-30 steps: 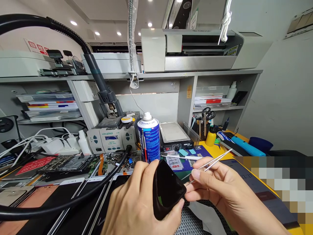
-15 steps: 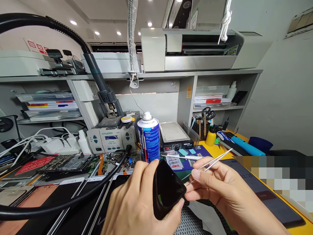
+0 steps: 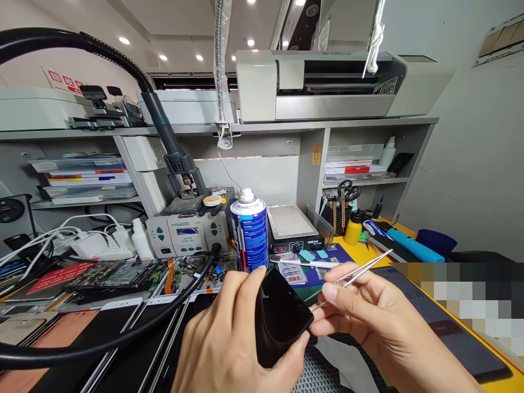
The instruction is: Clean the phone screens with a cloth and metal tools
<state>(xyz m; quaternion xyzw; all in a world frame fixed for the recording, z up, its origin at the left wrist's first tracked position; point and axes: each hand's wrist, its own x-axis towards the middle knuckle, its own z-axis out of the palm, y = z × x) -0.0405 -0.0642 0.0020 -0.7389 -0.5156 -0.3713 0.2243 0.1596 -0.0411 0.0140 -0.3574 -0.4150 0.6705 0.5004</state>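
Gripping a glossy black phone (image 3: 286,311) in the left hand (image 3: 233,338), the person is pinching tweezers (image 3: 360,269) in the right hand (image 3: 368,305) beside its edge, the work seemingly underway, though what is finished or left is unclear.

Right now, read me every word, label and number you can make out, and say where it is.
"MECHANIC": blue aerosol can
"QUICK LEAD FREE": rework station
"DEVIA", faint: pale machine on the shelf
"28", digits before it unclear: phone at right
Too small or blurred: hot plate's labels, wall sign, all other print.
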